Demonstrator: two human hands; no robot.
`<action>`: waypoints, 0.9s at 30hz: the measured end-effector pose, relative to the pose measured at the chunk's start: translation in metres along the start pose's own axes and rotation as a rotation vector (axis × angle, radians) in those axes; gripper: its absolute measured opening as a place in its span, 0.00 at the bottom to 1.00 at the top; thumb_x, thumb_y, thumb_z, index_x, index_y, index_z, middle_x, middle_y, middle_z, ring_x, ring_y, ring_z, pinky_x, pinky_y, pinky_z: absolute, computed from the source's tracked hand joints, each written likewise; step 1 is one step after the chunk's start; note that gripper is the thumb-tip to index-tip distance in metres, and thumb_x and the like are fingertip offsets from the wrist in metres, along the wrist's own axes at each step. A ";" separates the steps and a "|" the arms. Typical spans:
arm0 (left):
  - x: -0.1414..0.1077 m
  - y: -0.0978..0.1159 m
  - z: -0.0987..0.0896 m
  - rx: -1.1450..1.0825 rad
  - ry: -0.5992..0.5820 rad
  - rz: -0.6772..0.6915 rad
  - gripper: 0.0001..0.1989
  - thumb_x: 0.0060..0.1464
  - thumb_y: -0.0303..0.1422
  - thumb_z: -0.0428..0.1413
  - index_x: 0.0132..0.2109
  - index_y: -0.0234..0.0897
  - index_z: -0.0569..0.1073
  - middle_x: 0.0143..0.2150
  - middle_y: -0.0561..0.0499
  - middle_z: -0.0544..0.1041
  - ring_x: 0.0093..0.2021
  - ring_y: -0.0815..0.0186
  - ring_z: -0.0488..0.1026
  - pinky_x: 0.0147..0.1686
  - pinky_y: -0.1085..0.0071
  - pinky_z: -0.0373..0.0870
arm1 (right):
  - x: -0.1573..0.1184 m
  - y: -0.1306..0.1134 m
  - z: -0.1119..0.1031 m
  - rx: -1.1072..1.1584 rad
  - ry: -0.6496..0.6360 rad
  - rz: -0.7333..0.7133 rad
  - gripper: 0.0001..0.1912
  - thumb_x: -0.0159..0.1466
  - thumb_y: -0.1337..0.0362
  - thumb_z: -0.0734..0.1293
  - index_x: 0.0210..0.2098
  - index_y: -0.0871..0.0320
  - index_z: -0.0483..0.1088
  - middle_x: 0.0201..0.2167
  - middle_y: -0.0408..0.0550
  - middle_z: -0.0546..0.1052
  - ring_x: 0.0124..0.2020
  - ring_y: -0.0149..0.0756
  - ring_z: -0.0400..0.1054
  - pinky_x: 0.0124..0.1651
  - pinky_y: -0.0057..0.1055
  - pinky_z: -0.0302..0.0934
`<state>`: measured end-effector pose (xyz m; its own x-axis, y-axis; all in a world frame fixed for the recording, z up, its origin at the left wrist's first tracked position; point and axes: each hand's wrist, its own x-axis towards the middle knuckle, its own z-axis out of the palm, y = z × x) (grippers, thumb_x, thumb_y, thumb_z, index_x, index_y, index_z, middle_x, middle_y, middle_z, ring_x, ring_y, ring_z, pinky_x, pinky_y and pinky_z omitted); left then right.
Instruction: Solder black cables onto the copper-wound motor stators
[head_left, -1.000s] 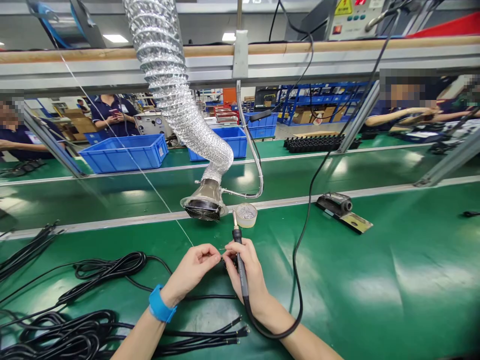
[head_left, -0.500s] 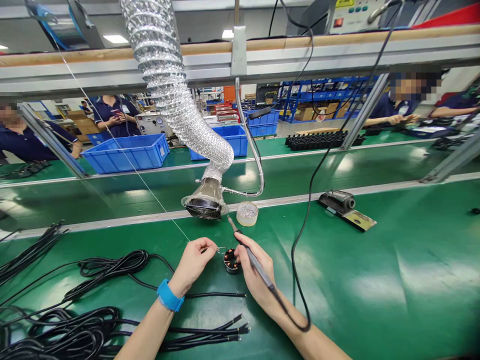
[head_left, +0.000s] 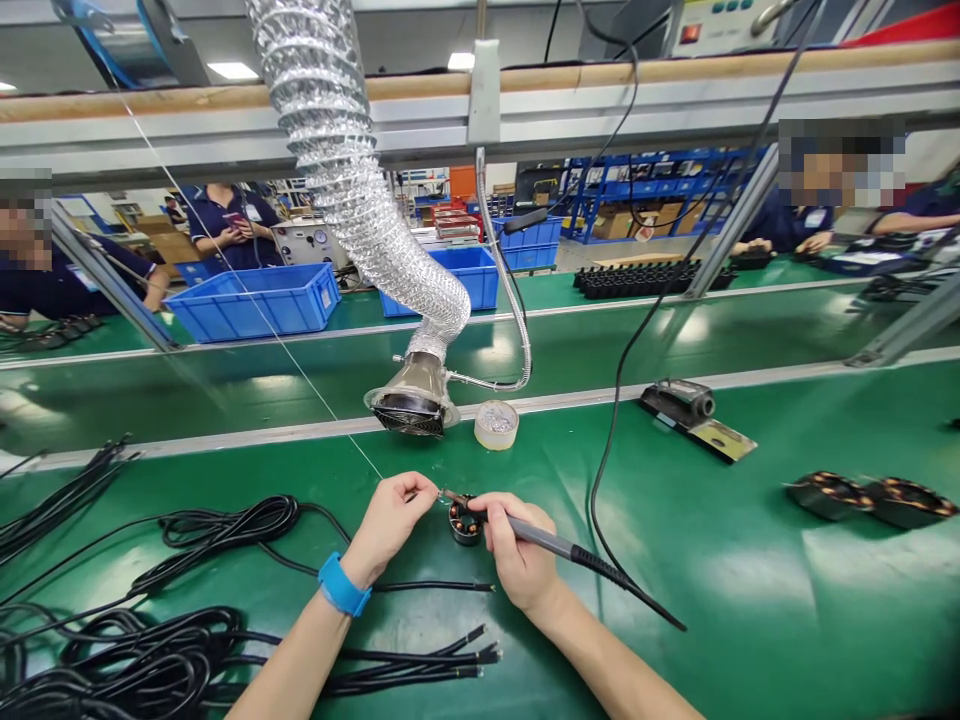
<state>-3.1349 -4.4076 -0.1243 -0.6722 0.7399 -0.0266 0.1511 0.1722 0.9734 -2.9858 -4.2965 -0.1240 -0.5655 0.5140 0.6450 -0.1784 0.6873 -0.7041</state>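
My left hand [head_left: 397, 515], with a blue band on its wrist, pinches the end of a thin solder wire [head_left: 300, 368] that runs down from a spool [head_left: 127, 45] at upper left. In my right hand [head_left: 521, 550] is a soldering iron [head_left: 544, 538], held like a pen, its tip close to my left fingertips. Just below the tip, a small black ring-shaped motor stator [head_left: 465, 530] with copper windings lies on the green table. Fine wire ends show between fingers and stator; whether the tip touches them I cannot tell.
Black cables [head_left: 225, 535] lie at left. A fume duct [head_left: 412, 400] hangs ahead, beside a small round tub [head_left: 496, 425]. An iron holder [head_left: 694, 415] and two larger stators [head_left: 829, 495] are at right. Co-workers sit beyond blue bins [head_left: 255, 305].
My right hand has swung the soldering iron's tip down and left to my left fingertips. Two larger stators have appeared on the table at right. My left hand has barely moved.
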 end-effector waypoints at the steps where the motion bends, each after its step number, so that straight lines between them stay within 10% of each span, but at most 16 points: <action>1: 0.000 0.000 0.000 -0.006 -0.002 -0.001 0.11 0.53 0.38 0.58 0.30 0.34 0.76 0.29 0.51 0.75 0.32 0.66 0.68 0.34 0.73 0.62 | 0.000 0.000 0.000 0.007 -0.002 0.001 0.15 0.69 0.65 0.56 0.34 0.57 0.73 0.24 0.42 0.77 0.25 0.30 0.73 0.35 0.27 0.66; 27: -0.003 0.005 0.000 -0.039 -0.001 -0.075 0.12 0.52 0.39 0.58 0.31 0.33 0.75 0.22 0.56 0.67 0.21 0.74 0.54 0.23 0.75 0.49 | -0.007 0.008 0.001 0.213 0.023 0.236 0.17 0.70 0.58 0.58 0.36 0.57 0.75 0.17 0.41 0.70 0.18 0.30 0.66 0.21 0.26 0.58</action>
<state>-3.1324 -4.4088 -0.1190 -0.6796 0.7266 -0.1005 0.0716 0.2021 0.9767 -2.9842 -4.2948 -0.1342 -0.5933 0.6598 0.4612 -0.2106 0.4257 -0.8800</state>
